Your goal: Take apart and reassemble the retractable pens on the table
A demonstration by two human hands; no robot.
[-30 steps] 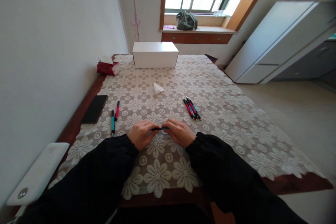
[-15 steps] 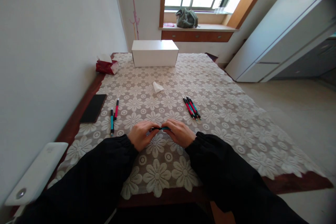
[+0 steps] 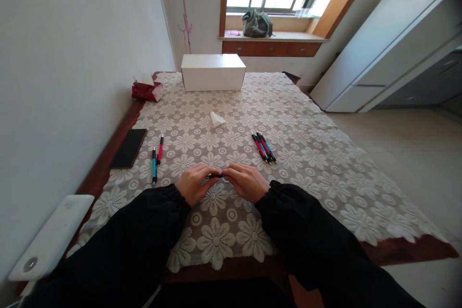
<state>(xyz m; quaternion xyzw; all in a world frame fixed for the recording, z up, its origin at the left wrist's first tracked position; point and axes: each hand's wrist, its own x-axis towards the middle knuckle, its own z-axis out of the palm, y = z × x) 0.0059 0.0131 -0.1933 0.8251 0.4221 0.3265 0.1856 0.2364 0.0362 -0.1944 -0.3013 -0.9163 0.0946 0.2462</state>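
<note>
Between my hands, just above the tablecloth, lies a black and teal pen, held level. My left hand pinches its black end, and my right hand grips the teal end; fingers cover much of it. To the left, a teal pen and a red pen, both with black ends, rest side by side on the cloth. Off to the right, several red and teal pens lie in a close bunch.
A dark flat notebook or tablet lies by the left table edge. A crumpled tissue sits mid-table, a red tissue pack farther left. The white box stands at the far end. At near left is a white device.
My right hand's fingers have shifted slightly left along the pen, so less of its teal part shows. My left hand has hardly moved.
</note>
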